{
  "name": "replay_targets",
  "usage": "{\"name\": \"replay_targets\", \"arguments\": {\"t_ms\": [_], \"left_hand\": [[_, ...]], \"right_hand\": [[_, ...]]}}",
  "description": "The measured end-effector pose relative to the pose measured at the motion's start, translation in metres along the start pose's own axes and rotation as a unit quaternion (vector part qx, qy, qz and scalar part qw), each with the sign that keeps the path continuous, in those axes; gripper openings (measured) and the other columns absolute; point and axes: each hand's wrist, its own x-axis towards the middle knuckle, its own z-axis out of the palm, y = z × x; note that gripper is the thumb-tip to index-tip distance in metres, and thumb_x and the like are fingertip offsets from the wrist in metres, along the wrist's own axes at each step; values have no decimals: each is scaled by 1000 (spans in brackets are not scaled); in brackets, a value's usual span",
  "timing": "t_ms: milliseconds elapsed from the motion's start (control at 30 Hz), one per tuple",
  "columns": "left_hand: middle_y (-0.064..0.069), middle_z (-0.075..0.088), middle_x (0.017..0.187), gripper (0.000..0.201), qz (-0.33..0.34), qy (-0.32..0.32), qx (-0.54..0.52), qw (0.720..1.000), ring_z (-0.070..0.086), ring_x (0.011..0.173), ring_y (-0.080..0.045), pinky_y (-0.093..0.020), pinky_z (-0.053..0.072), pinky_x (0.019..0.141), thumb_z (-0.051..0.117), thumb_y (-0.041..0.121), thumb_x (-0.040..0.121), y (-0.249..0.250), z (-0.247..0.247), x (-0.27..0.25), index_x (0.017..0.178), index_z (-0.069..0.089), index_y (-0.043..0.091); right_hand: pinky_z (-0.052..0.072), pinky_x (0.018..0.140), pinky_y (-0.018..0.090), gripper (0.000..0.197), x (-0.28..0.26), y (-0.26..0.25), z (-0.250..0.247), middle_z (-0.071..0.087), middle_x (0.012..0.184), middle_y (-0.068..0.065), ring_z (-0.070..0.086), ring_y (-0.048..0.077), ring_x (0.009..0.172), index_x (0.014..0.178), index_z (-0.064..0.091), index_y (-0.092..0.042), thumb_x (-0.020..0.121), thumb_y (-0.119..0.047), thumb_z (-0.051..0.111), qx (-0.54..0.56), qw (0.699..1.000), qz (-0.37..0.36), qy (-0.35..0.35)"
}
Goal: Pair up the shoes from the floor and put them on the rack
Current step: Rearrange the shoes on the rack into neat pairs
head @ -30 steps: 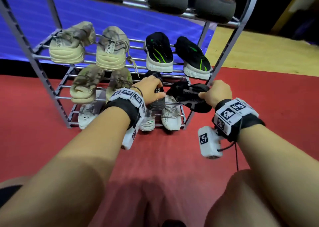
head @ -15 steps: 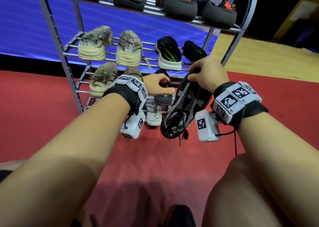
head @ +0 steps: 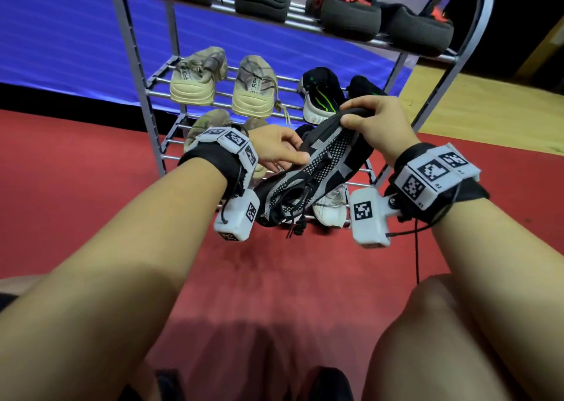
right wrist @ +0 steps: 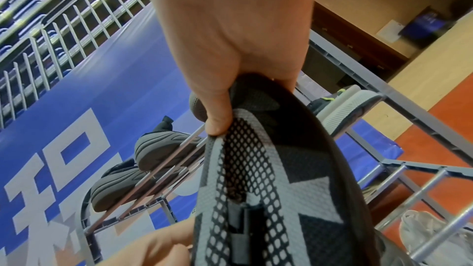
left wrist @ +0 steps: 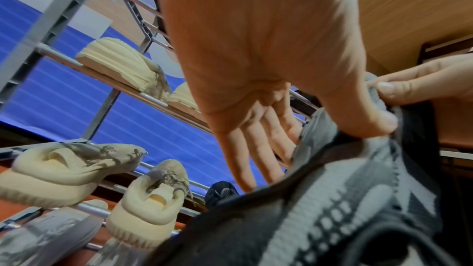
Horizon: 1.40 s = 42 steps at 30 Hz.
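Observation:
A black and grey knit shoe (head: 323, 162) hangs in front of the metal rack (head: 134, 65), toe up and laces dangling. My right hand (head: 351, 120) grips its toe, thumb on the knit upper (right wrist: 268, 169) and fingers behind. My left hand (head: 290, 159) holds its side, thumb pressed on the upper and straight fingers (left wrist: 256, 159) behind the shoe (left wrist: 358, 209). Another dark shoe (left wrist: 221, 189) sits on the third shelf behind my hands.
The second shelf carries a beige pair (head: 222, 86) and a black pair with green stripes (head: 323, 98). Two more beige shoes (left wrist: 64, 169) sit on the third shelf's left, dark shoes (head: 348, 16) on top, white ones (head: 329, 208) at the bottom. Red floor (head: 274, 278) lies below.
My right hand has lifted the black and grey shoe off the third shelf and tipped it toe up. My left hand left the other dark shoe and took hold of the lifted shoe's side.

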Motion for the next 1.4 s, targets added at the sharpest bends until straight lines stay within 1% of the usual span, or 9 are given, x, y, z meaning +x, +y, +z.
{"name": "replay_targets", "arguments": {"t_ms": [167,300,433,567,733,833,1000,1200,1400], "left_hand": [[-10,55,75,13,-10,33,14,999,51,63,-18,-21,47,51,65,11,86,9,2,1,83,52,12],[-14,53,75,15,-27,105,44,993,54,61,-22,-19,46,44,62,13,88,16,-10,-1,78,51,10],[-16,56,74,20,-22,128,5,992,54,60,-25,-25,48,50,58,15,88,15,-20,2,72,48,9],[-2,62,65,9,18,132,-117,984,58,57,-14,-30,53,58,55,13,91,25,-15,-1,90,56,5],[-4,65,94,11,37,143,-244,959,63,86,-17,-29,59,59,49,11,95,37,-14,-5,87,56,9],[-1,65,92,10,18,112,-272,956,63,84,-13,-27,59,56,46,12,97,33,-13,-9,96,55,10],[14,58,54,32,-48,26,-169,984,60,62,-1,-35,53,77,38,29,101,23,-13,-14,72,48,19],[0,43,65,42,-204,-60,24,977,44,58,-11,-15,47,43,36,54,94,-7,-20,-27,68,40,21],[0,46,74,20,-210,37,-8,977,45,60,-14,-13,42,36,50,28,97,-9,-15,-13,82,49,14]], "right_hand": [[48,86,28,34,3,6,-3,59,101,2,57,14,93,115,61,-10,82,-17,69,-30,999,24,21],[40,99,28,69,1,11,0,45,136,7,47,21,121,143,25,-3,91,-35,57,-59,994,89,-14],[39,67,24,56,-8,12,13,52,104,-1,48,14,90,135,40,-7,94,-44,47,-3,985,161,-57],[37,63,26,44,-14,12,18,65,104,2,50,10,72,102,60,-23,94,-58,35,53,954,217,-201],[38,100,48,55,-19,17,16,59,131,-3,55,23,118,134,47,-28,92,-62,32,114,933,204,-273],[43,99,49,47,-23,20,17,58,133,1,58,24,116,139,39,-27,97,-47,39,170,931,186,-264],[43,98,47,33,-26,31,9,63,114,2,58,22,101,126,50,-23,99,-39,39,144,934,166,-282],[57,62,21,20,-28,54,1,73,67,-5,67,7,57,98,64,-14,96,-27,48,89,920,228,-305],[58,75,28,50,-21,79,-10,74,70,-2,70,12,66,74,68,-12,74,-62,63,-158,903,264,-299]]}}
